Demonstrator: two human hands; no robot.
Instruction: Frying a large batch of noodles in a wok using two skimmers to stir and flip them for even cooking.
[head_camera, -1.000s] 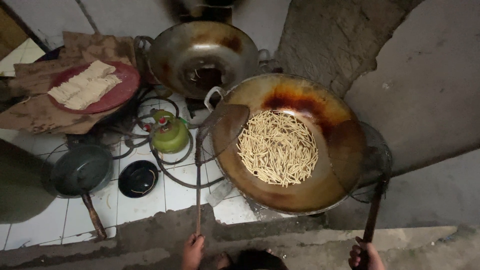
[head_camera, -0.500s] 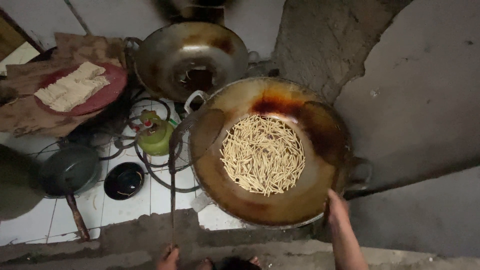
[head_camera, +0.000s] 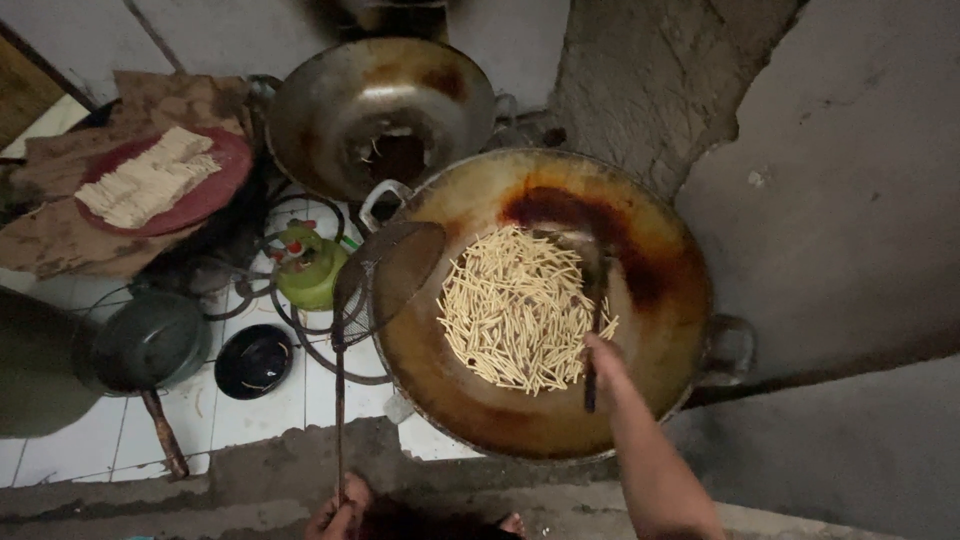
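A big wok (head_camera: 690, 300) of brown oil holds a floating mass of pale stick-shaped snacks (head_camera: 520, 310). My right hand (head_camera: 605, 365) reaches over the wok's near side and grips a dark spatula handle (head_camera: 595, 330) whose blade lies in the oil at the far edge of the sticks. My left hand (head_camera: 340, 510) at the bottom edge holds the long thin handle of a wire mesh skimmer (head_camera: 385, 275), whose round net hangs over the wok's left rim.
A second, mostly bare wok (head_camera: 380, 110) sits behind. To the left are a green gas canister (head_camera: 310, 265) with hoses, a red tray of pale raw strips (head_camera: 155, 180), a dark pan with wooden handle (head_camera: 145, 345) and a small black bowl (head_camera: 255, 360). Concrete wall at right.
My right hand left the spatula handle at the wok's right side, reached over the rim and now grips it inside the wok. The view shifted left. The skimmer stays over the left rim.
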